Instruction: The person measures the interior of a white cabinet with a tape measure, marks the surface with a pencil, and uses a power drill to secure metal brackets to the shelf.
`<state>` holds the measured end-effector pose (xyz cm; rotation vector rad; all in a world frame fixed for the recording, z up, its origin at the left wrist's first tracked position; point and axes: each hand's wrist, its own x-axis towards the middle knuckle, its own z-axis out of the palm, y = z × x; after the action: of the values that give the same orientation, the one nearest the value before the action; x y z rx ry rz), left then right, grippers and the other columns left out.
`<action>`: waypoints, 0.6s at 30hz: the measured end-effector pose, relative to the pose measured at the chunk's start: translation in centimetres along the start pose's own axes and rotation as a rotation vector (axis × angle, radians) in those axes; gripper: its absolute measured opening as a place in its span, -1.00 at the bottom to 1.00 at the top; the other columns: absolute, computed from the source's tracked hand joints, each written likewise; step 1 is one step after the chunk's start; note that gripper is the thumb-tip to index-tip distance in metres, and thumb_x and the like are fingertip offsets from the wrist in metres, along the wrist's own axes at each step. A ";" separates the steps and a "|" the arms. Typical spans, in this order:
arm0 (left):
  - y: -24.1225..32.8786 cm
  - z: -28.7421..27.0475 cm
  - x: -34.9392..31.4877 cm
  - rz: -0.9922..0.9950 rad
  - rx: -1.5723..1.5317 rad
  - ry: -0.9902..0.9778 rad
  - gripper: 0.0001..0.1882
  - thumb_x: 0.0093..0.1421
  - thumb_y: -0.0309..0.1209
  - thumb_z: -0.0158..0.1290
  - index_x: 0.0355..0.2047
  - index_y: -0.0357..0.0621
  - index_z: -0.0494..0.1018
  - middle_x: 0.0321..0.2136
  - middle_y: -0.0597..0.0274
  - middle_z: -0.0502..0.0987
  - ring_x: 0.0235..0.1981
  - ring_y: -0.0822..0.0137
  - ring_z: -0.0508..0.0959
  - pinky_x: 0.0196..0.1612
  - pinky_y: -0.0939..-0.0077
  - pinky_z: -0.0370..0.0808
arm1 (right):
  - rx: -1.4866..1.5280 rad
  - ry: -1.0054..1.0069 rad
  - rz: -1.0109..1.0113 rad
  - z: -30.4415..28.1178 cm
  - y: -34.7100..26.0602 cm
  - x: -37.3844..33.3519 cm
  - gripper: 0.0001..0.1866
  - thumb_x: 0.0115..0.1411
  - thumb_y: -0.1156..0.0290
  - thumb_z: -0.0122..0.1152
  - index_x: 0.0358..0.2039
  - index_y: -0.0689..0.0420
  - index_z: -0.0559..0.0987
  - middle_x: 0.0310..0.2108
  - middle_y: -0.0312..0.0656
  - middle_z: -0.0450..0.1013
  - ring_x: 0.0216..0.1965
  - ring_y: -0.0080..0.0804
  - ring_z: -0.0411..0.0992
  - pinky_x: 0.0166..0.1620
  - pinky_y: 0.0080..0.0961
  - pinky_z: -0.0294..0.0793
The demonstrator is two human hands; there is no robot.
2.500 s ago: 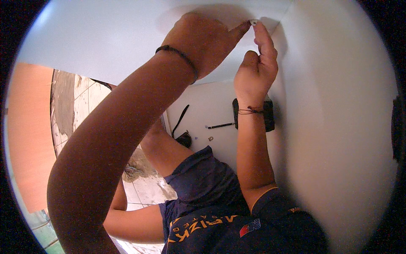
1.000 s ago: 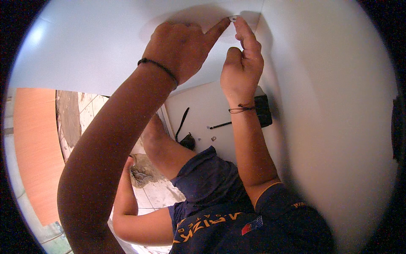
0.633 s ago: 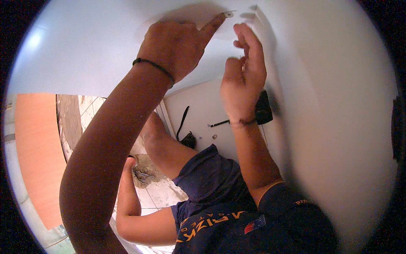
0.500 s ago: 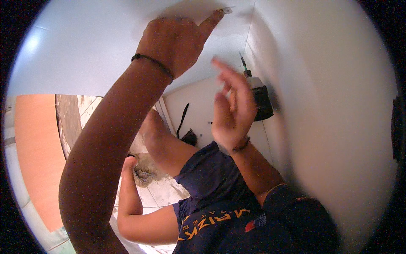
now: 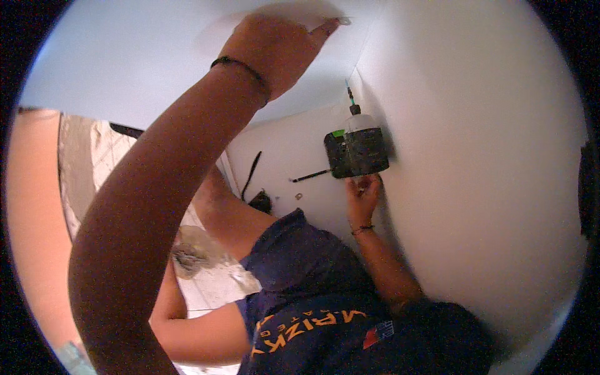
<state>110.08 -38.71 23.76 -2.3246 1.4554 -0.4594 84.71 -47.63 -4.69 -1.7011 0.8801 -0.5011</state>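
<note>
Big white cabinet panels (image 5: pixel 475 187) all around here, a top board (image 5: pixel 144 69) overhead meeting a side board at the corner, and the left hand (image 5: pixel 275 53) is up against that top board, forefinger stretched out and pinning a small pale fitting (image 5: pixel 344 20) right by the corner, the other fingers curled under. Down below, the right hand (image 5: pixel 364 194) has its fingers spread loosely just under the cordless drill (image 5: pixel 357 150), touching its base rather than wrapped round it, so no firm hold yet. The drill stands upright on the lower panel, bit (image 5: pixel 349 95) pointing up along the corner seam. To do this well, I'd say keep that left forefinger steady on the fitting, take the drill in a full grip before lifting, and bring the bit up square. A pencil-like stick (image 5: pixel 309 177) and a dark strap (image 5: pixel 252 175) lie on the lower panel; a tiny screw or plug (image 5: pixel 299 197), hard to tell which, sits near them. No boxes or trays anywhere to be seen.
</note>
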 end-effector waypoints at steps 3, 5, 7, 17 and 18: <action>0.6 -1.6 1.5 -0.038 -0.175 -0.153 -0.59 0.23 -0.47 -0.19 0.12 -0.15 0.24 -0.39 0.02 0.54 -0.44 0.13 0.57 -0.31 0.23 0.55 | -0.109 0.068 -0.160 0.0 -1.6 0.4 -0.43 0.00 0.36 0.33 -0.02 0.18 0.26 -0.15 -0.20 0.29 -0.16 -0.42 0.27 -0.19 -0.49 0.32; 0.3 0.3 0.7 -0.064 -0.304 0.293 -0.64 0.22 -0.48 -0.16 0.04 -0.18 0.31 -0.40 0.06 0.53 -0.40 0.16 0.56 -0.32 0.25 0.55 | -0.147 0.059 -0.186 0.7 -2.2 -0.1 -0.32 -0.01 0.33 0.35 0.06 0.22 0.22 -0.02 -0.11 0.24 -0.05 -0.32 0.23 -0.10 -0.44 0.28; -0.2 0.4 0.0 -0.077 -0.235 0.256 -0.69 0.21 -0.47 -0.14 -0.02 -0.18 0.35 -0.40 0.07 0.53 -0.38 0.17 0.55 -0.31 0.28 0.54 | -0.094 -0.020 -0.240 1.2 -3.9 -0.1 -0.31 0.00 0.37 0.35 0.08 0.24 0.21 0.01 -0.11 0.23 0.00 -0.32 0.22 -0.03 -0.42 0.27; 0.5 -0.7 -1.0 -0.033 -0.017 0.052 -0.63 0.21 -0.46 -0.15 0.05 -0.15 0.33 -0.39 0.17 0.52 -0.36 0.24 0.53 -0.39 0.37 0.48 | 0.136 -0.024 -0.356 0.7 -4.2 0.9 -0.27 -0.02 0.64 0.17 0.17 0.27 0.09 0.17 -0.07 0.08 0.20 -0.25 0.08 0.23 -0.31 0.06; 0.6 -0.8 -1.2 -0.034 -0.032 0.104 -0.63 0.21 -0.46 -0.15 0.05 -0.15 0.33 -0.39 0.16 0.52 -0.35 0.24 0.53 -0.38 0.35 0.48 | 0.175 0.002 -0.374 0.9 -4.3 0.8 -0.27 -0.02 0.63 0.14 0.18 0.27 0.07 0.18 -0.06 0.07 0.21 -0.23 0.06 0.24 -0.29 0.03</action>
<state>108.74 -37.97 24.08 -2.3862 1.4817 -0.5783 87.15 -47.22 -0.97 -1.7072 0.5007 -0.8066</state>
